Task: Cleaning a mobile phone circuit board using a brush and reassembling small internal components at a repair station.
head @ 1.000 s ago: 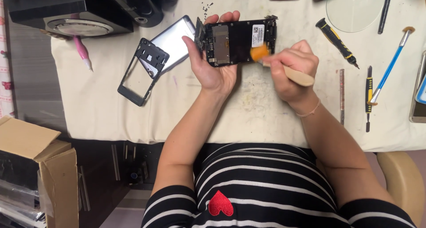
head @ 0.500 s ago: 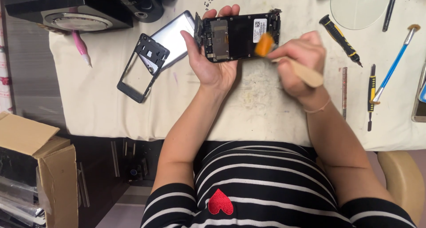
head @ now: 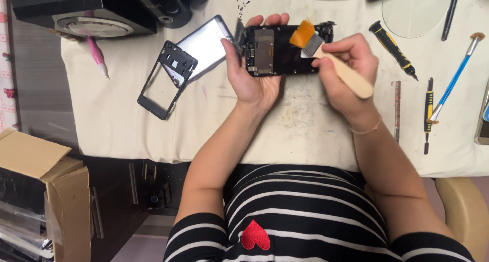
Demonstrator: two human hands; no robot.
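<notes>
Brush point(head: 310, 40) shifted up-left over phone point(head: 277, 53) | frame point(head: 168, 78), screwdriver point(head: 393, 49) beside

light: bright, even, from overhead | shadows: soft, short under forearms on the pale worktop point(head: 305, 134) | glare: sheen on silver back cover point(head: 206, 45) | focus: sharp centre, no motion blur | edges: darker lower left

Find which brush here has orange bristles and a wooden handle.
The flat brush in the right hand, touching the opened phone. The other brush, lying at the right, is thin with a blue handle.
</notes>
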